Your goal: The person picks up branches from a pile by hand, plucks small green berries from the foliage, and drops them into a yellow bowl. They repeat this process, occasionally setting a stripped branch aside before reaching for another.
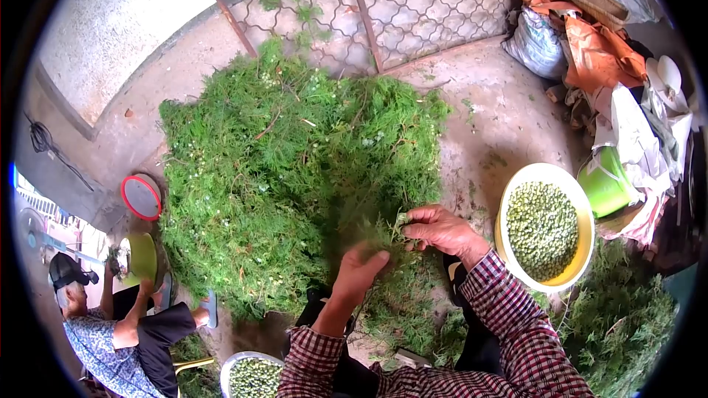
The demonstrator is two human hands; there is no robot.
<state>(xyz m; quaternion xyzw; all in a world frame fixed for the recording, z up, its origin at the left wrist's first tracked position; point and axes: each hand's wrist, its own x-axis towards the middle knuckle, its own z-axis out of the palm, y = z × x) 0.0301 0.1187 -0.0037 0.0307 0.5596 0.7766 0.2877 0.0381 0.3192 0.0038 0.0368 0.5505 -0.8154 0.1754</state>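
Green sprig [399, 227] pinched in right hand [440, 231]; left hand [359, 273] blurred, grip unclear. Berries [544, 232] in one tub [504, 230], one bowl [252, 355] cut off.

I record my workplace as an informal yard-type area, whether roofed I cannot determine, evidenced by a bare floor [483, 107], metal lattice barrier [363, 15], pale wall [118, 37], piled sacks [540, 43], heaped leafy branches [243, 162] and a yellow basin [542, 172] of green berries [543, 232].
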